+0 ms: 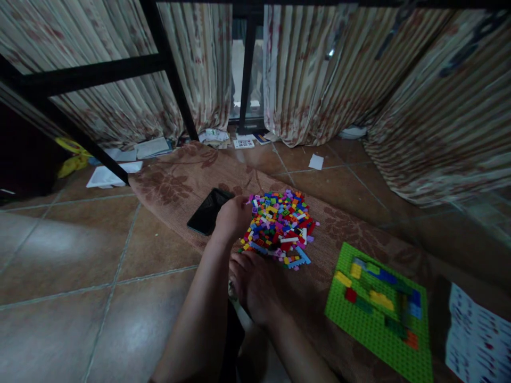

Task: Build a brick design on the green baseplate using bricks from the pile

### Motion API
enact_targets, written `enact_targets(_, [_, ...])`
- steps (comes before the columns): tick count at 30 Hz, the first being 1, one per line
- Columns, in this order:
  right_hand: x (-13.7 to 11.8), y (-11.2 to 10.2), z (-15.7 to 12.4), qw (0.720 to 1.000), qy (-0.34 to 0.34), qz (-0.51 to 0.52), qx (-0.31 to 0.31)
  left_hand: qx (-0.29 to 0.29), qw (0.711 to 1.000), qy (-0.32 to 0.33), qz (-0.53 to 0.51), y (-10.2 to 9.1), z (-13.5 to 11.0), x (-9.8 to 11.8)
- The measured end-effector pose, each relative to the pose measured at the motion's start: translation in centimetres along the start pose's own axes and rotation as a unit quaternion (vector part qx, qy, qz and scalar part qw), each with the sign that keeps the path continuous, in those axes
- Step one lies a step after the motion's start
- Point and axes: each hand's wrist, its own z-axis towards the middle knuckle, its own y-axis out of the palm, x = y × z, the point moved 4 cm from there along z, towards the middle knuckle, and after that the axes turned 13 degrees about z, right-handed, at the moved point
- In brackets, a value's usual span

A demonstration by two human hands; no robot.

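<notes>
My left hand (235, 217) reaches to the left edge of a heap of small toy building bricks (279, 226) in many colours. Its fingers are bent together against the bricks, and whatever may be between the fingertips is hidden. Nearer to me, my right hand (253, 284) is held low by the heap's front edge, its fingers curled under; what they hold, if anything, I cannot make out. Just left of my left hand lies a black phone (207, 211). To the right, a green baseplate (339, 308) carries yellow, blue, red, green and orange bricks.
A patterned brown cloth (191, 170) lies under the bricks. At the right edge is a printed sheet (477, 335). Beyond are a dark metal frame (175, 80), striped curtains (319, 80), a white tray (114, 174) and papers (316, 161) on the tiled floor (67, 287).
</notes>
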Motion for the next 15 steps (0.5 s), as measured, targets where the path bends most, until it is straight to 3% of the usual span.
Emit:
enact_targets(8, [1.6,-3.8,-0.6,0.991,0.067,-0.035,0.113,0.104,0.976,-0.014,-0.19,-1.0,0.9,-2.1])
enact_targets(12, [3.0,-6.6,0.8,0.975,0.094,-0.039,0.198,0.118,0.932,-0.05,-0.339,-1.6,1.2,-2.7])
enact_targets(15, [4.4,-7.8,3.6,0.966,0.111,-0.059,0.227,0.131,0.885,-0.086,-0.439,-2.2,1.0,-2.9])
